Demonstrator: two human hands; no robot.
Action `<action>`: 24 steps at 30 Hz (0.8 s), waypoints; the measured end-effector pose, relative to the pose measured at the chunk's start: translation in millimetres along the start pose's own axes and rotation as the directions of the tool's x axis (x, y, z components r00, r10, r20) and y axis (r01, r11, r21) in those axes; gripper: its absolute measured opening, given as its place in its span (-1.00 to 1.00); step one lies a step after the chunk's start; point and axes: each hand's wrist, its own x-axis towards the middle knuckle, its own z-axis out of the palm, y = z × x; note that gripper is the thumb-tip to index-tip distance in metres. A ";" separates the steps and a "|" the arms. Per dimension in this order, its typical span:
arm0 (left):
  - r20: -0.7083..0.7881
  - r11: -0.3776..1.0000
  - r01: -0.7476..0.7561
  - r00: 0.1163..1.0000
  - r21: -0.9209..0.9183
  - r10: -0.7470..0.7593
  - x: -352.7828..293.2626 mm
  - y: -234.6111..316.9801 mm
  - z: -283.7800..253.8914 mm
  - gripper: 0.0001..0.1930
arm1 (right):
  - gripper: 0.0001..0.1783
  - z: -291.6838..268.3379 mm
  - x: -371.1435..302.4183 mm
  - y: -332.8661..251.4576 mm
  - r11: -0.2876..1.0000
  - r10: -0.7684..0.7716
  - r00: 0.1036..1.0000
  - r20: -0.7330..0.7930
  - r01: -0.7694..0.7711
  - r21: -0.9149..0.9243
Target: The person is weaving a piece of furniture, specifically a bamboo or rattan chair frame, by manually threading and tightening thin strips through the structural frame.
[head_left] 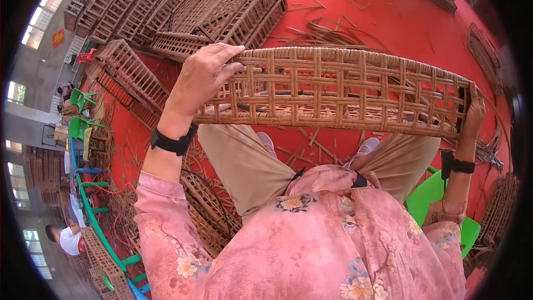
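Note:
A brown woven wicker basket (333,91), shallow and rectangular with an open lattice side and a tightly wrapped rim, is held up on edge above my knees. My left hand (206,75) is closed on its upper left corner, thumb and fingers pinching the rim. At the opposite end, my right hand (473,112) grips the short side, its fingers partly hidden behind the corner. Through the lattice, the basket's inner weave shows. A dark band circles each of my wrists.
Stacked woven baskets (222,14) stand beyond my left hand, with more (202,205) beside my left leg. Loose cane strips (333,36) litter the red floor (400,28). Beneath me is a green chair (425,197). A person in white (71,240) is far left.

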 end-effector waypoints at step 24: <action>0.049 0.987 -0.008 0.999 -0.159 0.016 25.5 23.5 11.6 -0.63 | -0.71 7.1 -10.0 -12.5 0.999 0.050 0.999 -0.008 -0.050 0.005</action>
